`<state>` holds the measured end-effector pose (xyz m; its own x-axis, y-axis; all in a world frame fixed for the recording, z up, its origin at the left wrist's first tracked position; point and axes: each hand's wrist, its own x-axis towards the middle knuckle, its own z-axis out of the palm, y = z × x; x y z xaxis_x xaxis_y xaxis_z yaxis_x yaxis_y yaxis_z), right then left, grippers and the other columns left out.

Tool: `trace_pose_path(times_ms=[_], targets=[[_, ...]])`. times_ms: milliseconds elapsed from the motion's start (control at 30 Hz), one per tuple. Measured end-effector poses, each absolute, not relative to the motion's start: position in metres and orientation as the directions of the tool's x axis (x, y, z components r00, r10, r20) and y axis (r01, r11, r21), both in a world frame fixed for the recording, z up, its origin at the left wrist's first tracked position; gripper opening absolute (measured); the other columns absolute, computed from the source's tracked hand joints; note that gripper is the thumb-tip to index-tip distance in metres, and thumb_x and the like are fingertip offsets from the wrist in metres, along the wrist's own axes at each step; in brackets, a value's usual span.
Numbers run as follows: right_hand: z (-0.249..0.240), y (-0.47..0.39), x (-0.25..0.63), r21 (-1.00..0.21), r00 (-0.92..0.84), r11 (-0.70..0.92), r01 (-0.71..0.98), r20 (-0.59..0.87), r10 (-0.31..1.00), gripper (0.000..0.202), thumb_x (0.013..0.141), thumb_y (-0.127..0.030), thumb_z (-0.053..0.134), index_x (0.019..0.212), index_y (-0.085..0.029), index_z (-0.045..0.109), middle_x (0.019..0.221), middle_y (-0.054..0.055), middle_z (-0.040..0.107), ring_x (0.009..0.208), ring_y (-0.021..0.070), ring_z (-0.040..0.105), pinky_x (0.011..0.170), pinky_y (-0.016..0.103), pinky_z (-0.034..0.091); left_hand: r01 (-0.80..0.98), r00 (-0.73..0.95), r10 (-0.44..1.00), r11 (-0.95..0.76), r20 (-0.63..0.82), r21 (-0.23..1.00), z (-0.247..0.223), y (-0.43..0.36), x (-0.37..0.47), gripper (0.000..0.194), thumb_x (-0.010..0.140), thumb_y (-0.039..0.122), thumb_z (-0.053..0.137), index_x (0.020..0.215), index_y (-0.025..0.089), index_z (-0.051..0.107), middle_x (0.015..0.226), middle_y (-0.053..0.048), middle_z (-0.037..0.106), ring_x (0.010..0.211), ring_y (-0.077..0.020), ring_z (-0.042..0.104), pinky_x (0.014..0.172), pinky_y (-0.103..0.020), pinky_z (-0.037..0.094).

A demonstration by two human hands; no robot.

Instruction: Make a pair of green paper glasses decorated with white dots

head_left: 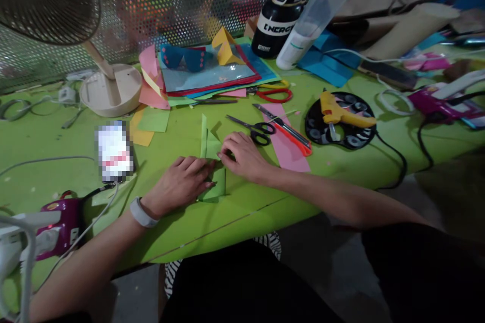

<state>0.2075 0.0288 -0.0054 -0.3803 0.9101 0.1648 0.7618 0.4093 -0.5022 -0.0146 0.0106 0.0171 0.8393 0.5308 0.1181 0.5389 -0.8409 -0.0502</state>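
A folded piece of green paper [212, 147] lies on the green table between my two hands. My left hand [184, 179] presses on its left side, fingers together and thumb below, holding it against the tabletop. From the right, my right hand [242, 154] has its fingertips closed at the paper's folded edge. Just beyond the right hand are black-handled scissors [257, 130]. Beside them, a utility knife [290, 131] with an orange-red part lies on a strip of pink paper [284, 149].
A phone [113, 150] lies left, near a purple power strip [62, 224]. A fan [113, 91] stands at back left. Paper sheets [212, 78] and blue paper glasses [184, 57] lie behind. At right are a yellow glue gun [343, 113], a black bottle [273, 35] and cables.
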Motion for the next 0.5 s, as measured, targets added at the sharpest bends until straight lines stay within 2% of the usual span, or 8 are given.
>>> trace_pose_path(times_ms=[500], targets=[[-0.0024, 0.0272, 0.2043, -0.447, -0.385, 0.412, 0.794, 0.155, 0.910, 0.012, 0.089, -0.025, 0.054, 0.079, -0.018, 0.051, 0.094, 0.008, 0.055, 0.091, 0.0230, 0.048, 0.080, 0.037, 0.037, 0.531, 0.840, 0.520, -0.846, 0.156, -0.041, 0.0165, 0.0130, -0.0134, 0.039, 0.101, 0.041, 0.040, 0.125, 0.013, 0.055, 0.107, -0.008, 0.064, 0.092, -0.0221, 0.056, 0.077, -0.035, 0.043]])
